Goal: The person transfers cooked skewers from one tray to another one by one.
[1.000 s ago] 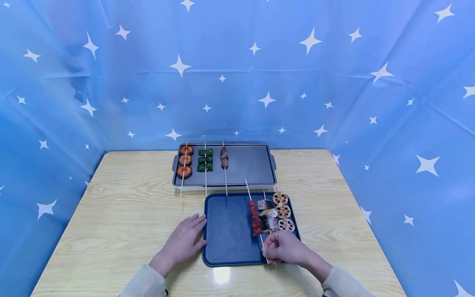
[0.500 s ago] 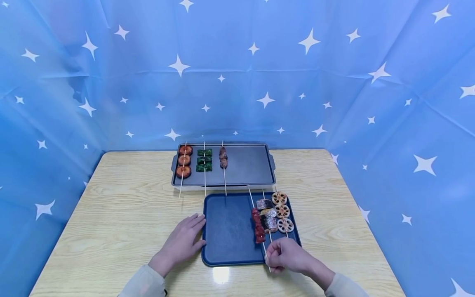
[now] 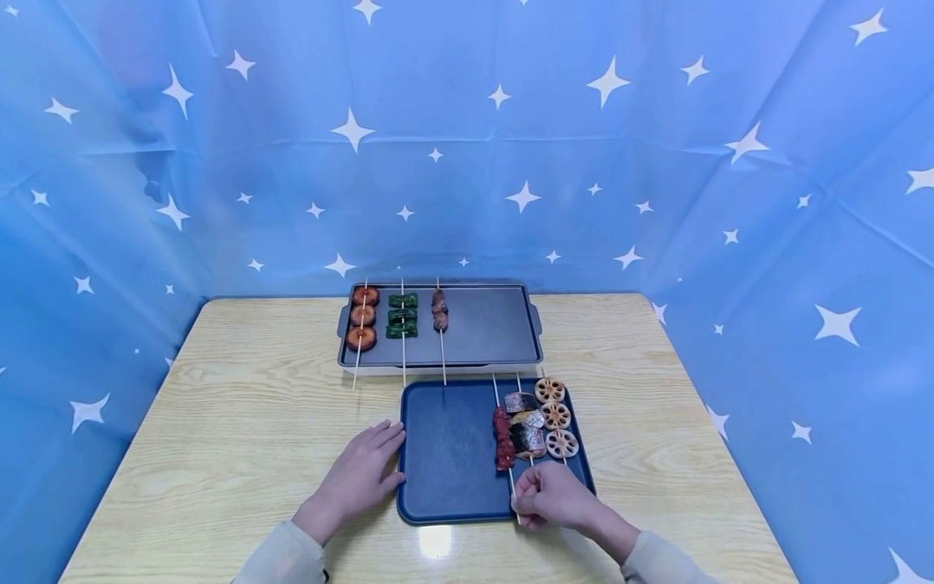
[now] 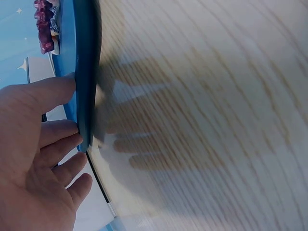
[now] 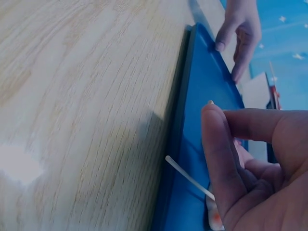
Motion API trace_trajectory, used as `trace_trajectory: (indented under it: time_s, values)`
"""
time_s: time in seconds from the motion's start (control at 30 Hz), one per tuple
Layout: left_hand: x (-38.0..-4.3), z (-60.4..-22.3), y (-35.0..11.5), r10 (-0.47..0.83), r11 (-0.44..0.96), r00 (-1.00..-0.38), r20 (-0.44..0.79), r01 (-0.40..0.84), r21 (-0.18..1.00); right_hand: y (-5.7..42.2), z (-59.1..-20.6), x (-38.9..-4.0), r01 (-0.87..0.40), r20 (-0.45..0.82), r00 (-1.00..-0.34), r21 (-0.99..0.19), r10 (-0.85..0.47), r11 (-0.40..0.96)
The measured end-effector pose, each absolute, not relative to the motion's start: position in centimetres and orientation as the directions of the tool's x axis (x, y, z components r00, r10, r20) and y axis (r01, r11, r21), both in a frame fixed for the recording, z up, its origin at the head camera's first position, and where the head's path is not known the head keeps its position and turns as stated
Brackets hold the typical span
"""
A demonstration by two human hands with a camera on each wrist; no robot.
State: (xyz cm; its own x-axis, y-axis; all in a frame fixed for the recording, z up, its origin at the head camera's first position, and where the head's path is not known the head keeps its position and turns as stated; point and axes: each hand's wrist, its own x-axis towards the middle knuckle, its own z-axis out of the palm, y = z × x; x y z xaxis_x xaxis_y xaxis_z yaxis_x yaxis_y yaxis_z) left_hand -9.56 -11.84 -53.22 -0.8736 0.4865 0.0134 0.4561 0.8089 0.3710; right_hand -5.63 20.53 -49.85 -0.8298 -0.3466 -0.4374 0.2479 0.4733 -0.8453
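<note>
My right hand (image 3: 553,496) pinches the lower stick of a red meat skewer (image 3: 503,442) between thumb and fingers. The skewer lies along the right part of a dark blue tray (image 3: 452,454), close beside a silver-skinned fish skewer (image 3: 527,422). To the right of the fish is a lotus root skewer (image 3: 556,415). At the tray's left rim, my left hand (image 3: 361,470) touches the edge with extended fingers. The left wrist view shows those fingertips (image 4: 72,130) against the rim. In the right wrist view, my right hand (image 5: 255,159) hides most of the skewer.
Behind the tray stands a grey griddle pan (image 3: 489,324). It carries a skewer of round brown slices (image 3: 362,316), a green vegetable skewer (image 3: 403,316) and a browned meat skewer (image 3: 440,310). A starry blue curtain (image 3: 438,178) surrounds the wooden table (image 3: 241,422).
The red meat skewer has come nearer to me and swung more in line with the fish skewer, with my right hand holding it throughout. My left hand has stayed at the tray's rim.
</note>
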Motion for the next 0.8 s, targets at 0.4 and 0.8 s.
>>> trace_trajectory:
  time_s: [0.4, 0.8]
  values:
    - [-9.58, -53.32, -11.94, 0.485, 0.813, -0.875, 0.005, 0.453, 0.365, 19.92, -50.37, -5.39, 0.267, -0.443, -0.85, -0.829, -0.286, 0.49]
    - [-9.54, -53.31, -11.94, 0.487, 0.814, -0.873, 0.01, 0.459, 0.356, 19.8, -50.67, -5.59, 0.208, -0.434, -0.854, -0.79, -0.286, 0.576]
